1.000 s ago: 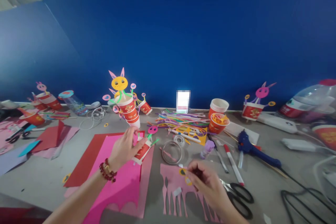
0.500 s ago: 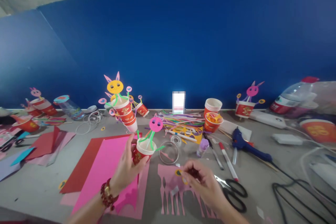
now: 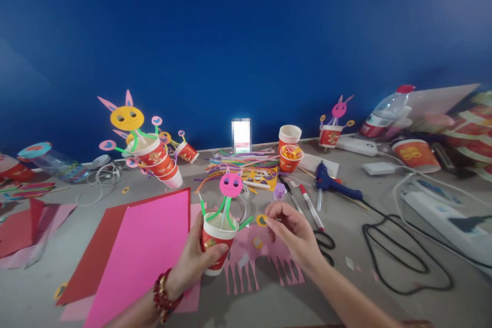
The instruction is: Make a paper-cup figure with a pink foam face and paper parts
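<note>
My left hand (image 3: 188, 264) is wrapped round a red paper cup (image 3: 218, 246) with a white rim. Out of the cup rise green pipe cleaners (image 3: 212, 214) and a pink round paper face (image 3: 231, 185) with two dark eyes. Between thumb and fingertips, my right hand (image 3: 294, 233) pinches a small yellow paper disc (image 3: 261, 221) with a dark green centre. The disc is just right of the tip of one green pipe cleaner, with a small gap. Below lies a cut pink paper sheet (image 3: 246, 246) with another yellow disc (image 3: 257, 242) on it.
Pink card (image 3: 149, 246) lies on the left, with decorated stacked cups (image 3: 151, 156) behind it. Right of my right hand are black-handled scissors (image 3: 326, 240), a red marker (image 3: 312, 208) and a blue glue gun (image 3: 334, 184) with a looping black cable (image 3: 369, 261).
The view has turned to the right. My right hand has raised the yellow disc from over the pink sheet towards the cup's right pipe cleaner. My left hand still holds the cup.
</note>
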A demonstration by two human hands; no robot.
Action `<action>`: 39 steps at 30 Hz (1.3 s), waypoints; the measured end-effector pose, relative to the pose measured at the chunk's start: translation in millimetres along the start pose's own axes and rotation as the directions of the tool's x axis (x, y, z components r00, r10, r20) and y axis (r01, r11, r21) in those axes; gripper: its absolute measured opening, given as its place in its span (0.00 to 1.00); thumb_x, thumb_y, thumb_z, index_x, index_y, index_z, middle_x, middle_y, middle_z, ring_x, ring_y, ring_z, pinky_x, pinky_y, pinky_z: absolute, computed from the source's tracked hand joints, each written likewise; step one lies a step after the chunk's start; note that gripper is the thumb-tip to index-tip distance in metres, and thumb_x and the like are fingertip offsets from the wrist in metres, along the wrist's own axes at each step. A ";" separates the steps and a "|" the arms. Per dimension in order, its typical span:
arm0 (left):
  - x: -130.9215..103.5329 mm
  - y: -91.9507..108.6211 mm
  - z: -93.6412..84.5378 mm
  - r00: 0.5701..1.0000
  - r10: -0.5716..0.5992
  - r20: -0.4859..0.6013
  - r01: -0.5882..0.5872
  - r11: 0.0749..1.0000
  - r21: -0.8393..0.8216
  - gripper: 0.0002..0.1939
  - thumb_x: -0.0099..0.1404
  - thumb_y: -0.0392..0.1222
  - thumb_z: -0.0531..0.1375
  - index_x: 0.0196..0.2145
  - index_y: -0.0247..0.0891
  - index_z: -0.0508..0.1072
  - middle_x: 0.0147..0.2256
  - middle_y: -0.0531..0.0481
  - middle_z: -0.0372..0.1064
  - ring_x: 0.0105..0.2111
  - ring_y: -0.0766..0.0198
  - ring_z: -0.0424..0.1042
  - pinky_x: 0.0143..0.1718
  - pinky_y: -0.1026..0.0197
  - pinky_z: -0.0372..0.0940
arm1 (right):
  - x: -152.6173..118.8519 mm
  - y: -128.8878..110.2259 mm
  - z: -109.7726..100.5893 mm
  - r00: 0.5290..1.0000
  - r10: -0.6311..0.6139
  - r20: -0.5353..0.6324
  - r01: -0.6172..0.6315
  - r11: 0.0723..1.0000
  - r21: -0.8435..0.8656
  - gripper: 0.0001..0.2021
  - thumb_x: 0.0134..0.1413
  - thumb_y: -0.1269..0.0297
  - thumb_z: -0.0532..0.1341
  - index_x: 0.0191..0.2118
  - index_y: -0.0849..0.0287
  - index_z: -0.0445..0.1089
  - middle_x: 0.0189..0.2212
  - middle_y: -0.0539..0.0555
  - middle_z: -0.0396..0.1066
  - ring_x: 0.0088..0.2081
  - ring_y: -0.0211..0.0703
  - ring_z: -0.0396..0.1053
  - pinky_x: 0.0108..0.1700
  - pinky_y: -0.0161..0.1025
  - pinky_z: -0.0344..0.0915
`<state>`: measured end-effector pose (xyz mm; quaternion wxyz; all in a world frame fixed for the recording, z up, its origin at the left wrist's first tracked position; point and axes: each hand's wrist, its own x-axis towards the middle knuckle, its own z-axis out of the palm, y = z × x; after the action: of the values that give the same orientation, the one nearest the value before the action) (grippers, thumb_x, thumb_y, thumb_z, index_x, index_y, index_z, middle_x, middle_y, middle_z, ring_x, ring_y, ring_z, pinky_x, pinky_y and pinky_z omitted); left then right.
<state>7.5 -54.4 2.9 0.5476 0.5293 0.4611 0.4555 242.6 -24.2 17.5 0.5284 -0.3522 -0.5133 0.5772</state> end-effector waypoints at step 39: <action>-2.2 1.7 5.3 0.995 -0.077 0.063 0.083 0.993 -0.086 0.31 0.57 0.46 0.68 0.54 0.41 0.60 0.51 0.41 0.72 0.45 0.53 0.74 0.41 0.61 0.70 | -0.7 14.7 3.1 0.993 0.122 0.004 -0.121 0.988 -0.099 0.14 0.54 0.55 0.66 0.28 0.60 0.66 0.28 0.49 0.68 0.21 0.34 0.71 0.22 0.31 0.69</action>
<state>12.3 -57.4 4.7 0.6017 0.4988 0.4449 0.4373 236.1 -24.3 3.9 0.4719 -0.4056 -0.5212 0.5840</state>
